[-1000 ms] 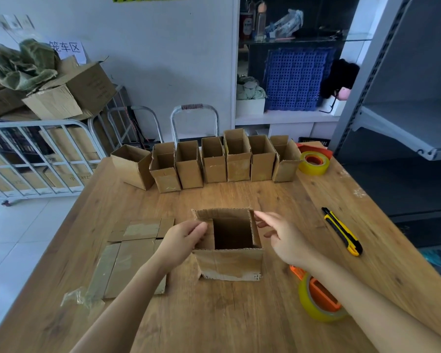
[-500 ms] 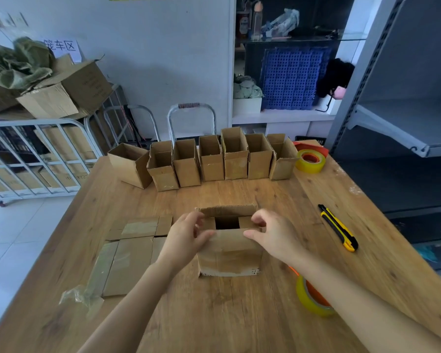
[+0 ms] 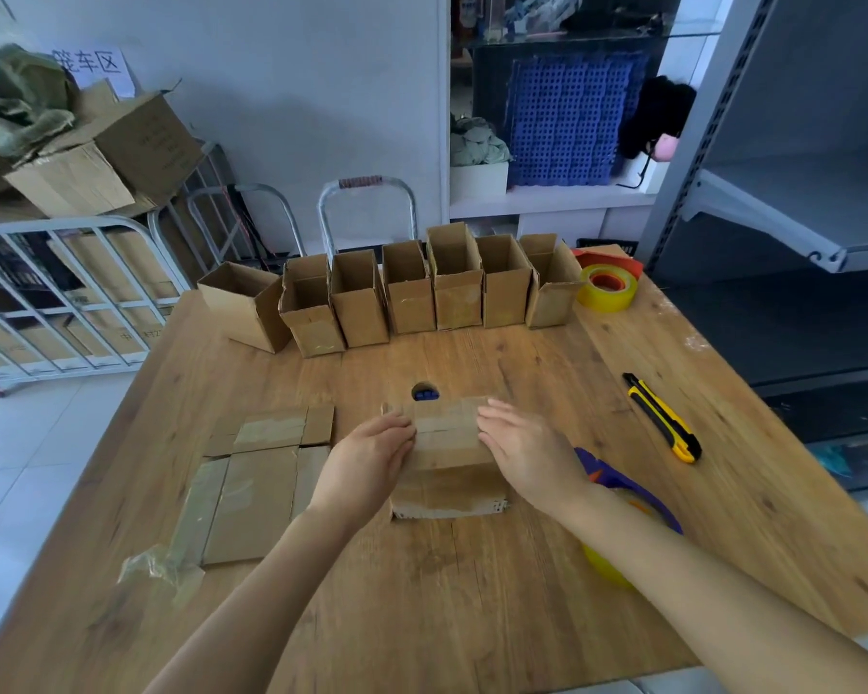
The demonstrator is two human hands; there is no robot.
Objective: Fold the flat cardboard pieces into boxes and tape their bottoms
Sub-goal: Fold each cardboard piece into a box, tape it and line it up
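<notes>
Pressing box, left hand, right hand flat

The tape dispenser lies mostly hidden behind the right forearm, its shape blurred.

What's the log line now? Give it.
left hand: flat on box flaps | right hand: flat on box flaps | tape dispenser: untouched

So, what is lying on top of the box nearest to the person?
Both hands: the left hand and the right hand press on its closed flaps. Its inside is covered.
</notes>
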